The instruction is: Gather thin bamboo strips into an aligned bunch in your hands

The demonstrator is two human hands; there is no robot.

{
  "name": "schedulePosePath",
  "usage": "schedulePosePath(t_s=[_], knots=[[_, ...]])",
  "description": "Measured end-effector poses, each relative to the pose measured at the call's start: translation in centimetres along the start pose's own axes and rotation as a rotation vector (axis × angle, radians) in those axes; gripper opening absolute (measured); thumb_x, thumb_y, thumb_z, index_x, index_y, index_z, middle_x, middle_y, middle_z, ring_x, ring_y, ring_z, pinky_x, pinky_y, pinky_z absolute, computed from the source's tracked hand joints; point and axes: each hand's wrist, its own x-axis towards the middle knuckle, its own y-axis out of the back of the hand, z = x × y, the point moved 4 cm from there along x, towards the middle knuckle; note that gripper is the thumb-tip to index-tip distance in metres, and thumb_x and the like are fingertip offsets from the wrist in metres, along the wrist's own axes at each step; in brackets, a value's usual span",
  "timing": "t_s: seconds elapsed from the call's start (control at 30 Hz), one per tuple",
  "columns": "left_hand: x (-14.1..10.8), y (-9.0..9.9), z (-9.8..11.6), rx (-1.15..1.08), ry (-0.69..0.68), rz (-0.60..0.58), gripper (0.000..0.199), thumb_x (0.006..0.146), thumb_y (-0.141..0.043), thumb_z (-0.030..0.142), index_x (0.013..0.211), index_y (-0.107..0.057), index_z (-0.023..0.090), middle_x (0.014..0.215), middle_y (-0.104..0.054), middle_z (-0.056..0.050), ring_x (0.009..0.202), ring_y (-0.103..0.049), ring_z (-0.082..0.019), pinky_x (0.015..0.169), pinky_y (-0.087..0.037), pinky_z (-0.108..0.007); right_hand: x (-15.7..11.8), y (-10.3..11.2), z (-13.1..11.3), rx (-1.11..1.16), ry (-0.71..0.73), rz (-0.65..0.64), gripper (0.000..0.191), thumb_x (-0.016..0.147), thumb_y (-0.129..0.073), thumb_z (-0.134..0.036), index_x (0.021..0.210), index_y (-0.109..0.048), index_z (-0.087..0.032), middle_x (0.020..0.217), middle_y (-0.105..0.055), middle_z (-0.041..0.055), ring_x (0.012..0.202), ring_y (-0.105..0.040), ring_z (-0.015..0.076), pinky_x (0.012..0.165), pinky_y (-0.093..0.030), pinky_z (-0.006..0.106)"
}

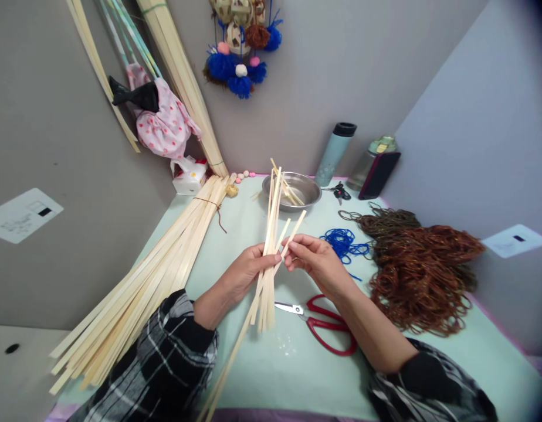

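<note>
Surface (271,363): we see a pale mint-green top set into a corner.
Left side: long bamboo strips (156,275) lie in a bundle.
Back: steel bowl (292,190), teal flask (335,153), small black scissors (340,191).
Middle: red-handled scissors (319,322), blue cord (344,242).
Right: a heap of brown cord (423,272).

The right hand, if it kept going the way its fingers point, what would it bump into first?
The right hand points left, pinching a thin pale bamboo strip. Straight on, it would likely first meet the upright bunch of pale bamboo strips held in the left hand, though depth is hard to judge.
</note>
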Motion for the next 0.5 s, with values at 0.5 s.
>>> schedulePosePath(t_s=[0.5], knots=[[-0.4,-0.8,0.2,-0.076,0.061,-0.089,0.026,0.092,-0.062,0.04,0.1,-0.061,0.016,0.071,-0.05,0.003,0.048,-0.043,-0.004,0.045,-0.033,-0.017,0.3,1.9,-0.8,0.062,0.137,0.235,0.027,0.078,-0.078,-0.041,0.087,-0.072,-0.016,0.074,-0.068,0.0015,0.057,-0.06,0.0094,0.052,-0.051,0.02]])
